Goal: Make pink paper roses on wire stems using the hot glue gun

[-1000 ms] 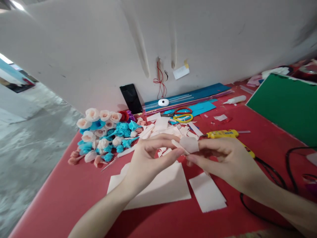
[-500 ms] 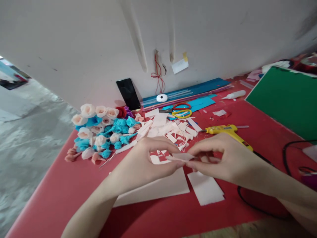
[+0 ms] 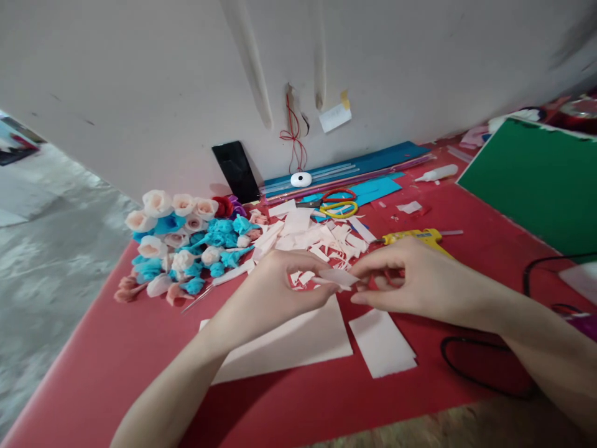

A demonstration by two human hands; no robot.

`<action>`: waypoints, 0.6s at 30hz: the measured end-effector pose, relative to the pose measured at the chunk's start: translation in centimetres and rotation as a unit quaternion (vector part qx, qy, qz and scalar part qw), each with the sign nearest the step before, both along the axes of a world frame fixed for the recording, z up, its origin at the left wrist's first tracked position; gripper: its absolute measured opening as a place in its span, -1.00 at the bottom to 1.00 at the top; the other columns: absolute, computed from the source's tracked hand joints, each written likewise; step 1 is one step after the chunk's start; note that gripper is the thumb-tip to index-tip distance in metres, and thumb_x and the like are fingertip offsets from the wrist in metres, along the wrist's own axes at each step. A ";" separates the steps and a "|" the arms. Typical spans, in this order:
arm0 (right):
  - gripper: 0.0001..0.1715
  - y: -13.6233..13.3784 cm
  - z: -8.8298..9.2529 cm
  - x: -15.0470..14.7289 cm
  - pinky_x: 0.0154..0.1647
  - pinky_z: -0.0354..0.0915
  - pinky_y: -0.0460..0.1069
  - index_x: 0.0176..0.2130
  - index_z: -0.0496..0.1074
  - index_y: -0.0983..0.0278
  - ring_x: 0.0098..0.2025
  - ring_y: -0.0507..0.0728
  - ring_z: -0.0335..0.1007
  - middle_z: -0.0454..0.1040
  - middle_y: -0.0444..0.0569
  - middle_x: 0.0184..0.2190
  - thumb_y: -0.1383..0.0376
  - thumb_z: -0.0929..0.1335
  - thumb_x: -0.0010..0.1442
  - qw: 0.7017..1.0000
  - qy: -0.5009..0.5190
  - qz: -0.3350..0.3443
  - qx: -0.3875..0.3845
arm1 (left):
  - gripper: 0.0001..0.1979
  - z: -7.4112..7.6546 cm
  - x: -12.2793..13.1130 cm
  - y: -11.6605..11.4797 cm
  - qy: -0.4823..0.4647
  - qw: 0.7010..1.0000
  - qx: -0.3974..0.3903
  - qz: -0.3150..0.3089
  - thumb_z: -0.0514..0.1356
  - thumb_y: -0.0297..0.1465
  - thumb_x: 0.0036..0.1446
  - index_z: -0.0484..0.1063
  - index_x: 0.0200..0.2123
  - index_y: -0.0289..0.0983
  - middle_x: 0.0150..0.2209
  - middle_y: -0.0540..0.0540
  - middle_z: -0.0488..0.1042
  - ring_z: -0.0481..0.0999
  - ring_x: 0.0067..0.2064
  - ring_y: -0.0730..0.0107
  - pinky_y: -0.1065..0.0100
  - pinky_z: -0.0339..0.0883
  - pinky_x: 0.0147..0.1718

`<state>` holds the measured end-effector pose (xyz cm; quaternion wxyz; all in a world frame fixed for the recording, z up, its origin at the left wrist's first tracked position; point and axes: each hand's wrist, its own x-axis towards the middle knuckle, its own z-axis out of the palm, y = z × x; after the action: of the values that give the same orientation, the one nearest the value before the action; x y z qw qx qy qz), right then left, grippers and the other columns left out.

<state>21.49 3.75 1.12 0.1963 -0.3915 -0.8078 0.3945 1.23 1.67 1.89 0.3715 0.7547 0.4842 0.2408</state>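
Note:
My left hand [image 3: 291, 283] pinches a small piece of pale pink paper [image 3: 338, 277] between thumb and fingers. At the paper's right end is my right hand [image 3: 403, 274], its thumb and index finger parted. Whether its index fingertip touches the paper edge I cannot tell. Beneath the hands lie a large pale paper sheet [image 3: 289, 351] and a small stack of cut paper rectangles [image 3: 382, 345]. Just beyond them is a heap of paper scraps [image 3: 298, 224].
Paper flowers [image 3: 181, 249] are massed at left. Behind the scraps lie scissors [image 3: 339, 211], a black phone [image 3: 236, 171] leaning on the wall, and a glue bottle [image 3: 437, 173]. A yellow glue gun [image 3: 413, 236] with a black cord [image 3: 443, 358] and a green board [image 3: 536, 186] occupy the right.
The thumb and index finger of my right hand have parted at the paper, which stays in my left hand. The whole view has shifted slightly.

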 end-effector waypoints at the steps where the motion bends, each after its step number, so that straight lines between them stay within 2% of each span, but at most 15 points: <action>1: -0.84 0.0 0.0 0.0 -0.66 0.01 -0.17 -0.41 0.54 0.22 -0.62 -0.08 0.08 0.25 -0.19 -0.67 0.19 0.39 0.02 1.000 0.003 0.000 0.001 | -0.80 0.0 0.0 0.0 -0.003 1.000 -0.004 -0.001 0.17 -0.49 0.01 0.57 -0.33 -0.17 -0.36 0.00 0.58 0.51 -0.32 0.37 0.43 0.32 -0.32; 8: -0.72 -0.3 0.1 -0.2 -0.65 -0.07 -0.15 -0.52 0.47 0.29 -0.61 -0.09 0.01 0.17 -0.19 -0.68 0.17 0.34 0.09 1.000 0.002 0.009 -0.008 | -0.82 -0.2 0.5 -0.2 0.006 1.000 0.009 0.005 0.17 -0.46 0.01 0.57 -0.35 -0.21 -0.37 -0.02 0.58 0.51 -0.32 0.34 0.41 0.33 -0.34; 10: -0.75 -0.4 0.2 -0.1 -0.63 -0.04 -0.15 -0.51 0.47 0.28 -0.59 -0.08 0.04 0.21 -0.19 -0.66 0.18 0.35 0.08 1.000 0.006 0.012 -0.010 | -0.80 -0.1 0.6 -0.3 0.002 1.000 0.010 0.004 0.15 -0.48 0.01 0.57 -0.32 -0.21 -0.36 -0.03 0.58 0.51 -0.32 0.33 0.39 0.34 -0.32; 12: -0.84 -0.6 0.6 0.1 -0.56 0.07 -0.16 -0.43 0.48 0.26 -0.53 -0.06 0.14 0.34 -0.17 -0.56 0.21 0.38 0.04 0.999 0.029 -0.024 0.018 | -0.77 0.0 0.5 -0.3 -0.010 1.000 0.018 0.013 0.14 -0.50 0.01 0.57 -0.32 -0.18 -0.37 -0.01 0.58 0.51 -0.33 0.34 0.40 0.35 -0.31; 15: -0.90 -1.6 1.8 0.0 -0.42 0.18 -0.15 -0.45 0.42 0.29 -0.43 -0.03 0.25 0.41 -0.11 -0.46 0.28 0.40 0.01 0.976 0.140 -0.141 0.088 | -0.80 -0.4 -0.1 -0.2 -0.048 0.997 0.034 0.041 0.15 -0.45 0.04 0.58 -0.33 -0.18 -0.36 -0.03 0.58 0.51 -0.33 0.35 0.42 0.35 -0.31; 16: -0.84 -2.2 2.1 -0.3 -0.44 0.18 -0.16 -0.50 0.38 0.30 -0.46 -0.04 0.24 0.39 -0.12 -0.51 0.28 0.39 0.03 0.968 0.193 -0.145 0.069 | -0.83 -0.8 -0.4 -0.1 -0.064 0.996 0.036 0.053 0.17 -0.41 0.05 0.58 -0.34 -0.19 -0.35 -0.05 0.58 0.52 -0.32 0.33 0.42 0.35 -0.32; 17: -0.77 -2.9 2.4 -0.7 -0.51 0.17 -0.18 -0.54 0.34 0.31 -0.53 -0.07 0.20 0.35 -0.14 -0.57 0.25 0.38 0.05 0.965 0.241 -0.104 0.008 | -0.85 -1.3 -0.6 -0.1 -0.079 0.994 0.035 0.063 0.18 -0.38 0.04 0.58 -0.35 -0.20 -0.33 -0.07 0.59 0.53 -0.30 0.31 0.42 0.35 -0.31; 18: -0.71 -3.8 2.5 -1.3 -0.53 0.18 -0.20 -0.54 0.34 0.31 -0.56 -0.08 0.20 0.34 -0.14 -0.59 0.17 0.37 0.08 0.959 0.271 -0.007 -0.086 | -0.85 -1.9 -0.8 -0.1 -0.090 0.993 0.032 0.075 0.20 -0.35 0.03 0.58 -0.38 -0.21 -0.33 -0.08 0.59 0.53 -0.29 0.29 0.41 0.35 -0.30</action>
<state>20.20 -0.07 3.62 0.3763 -0.2912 -0.6844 0.5524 0.39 1.55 -0.01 0.3703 0.7031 0.4958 0.3503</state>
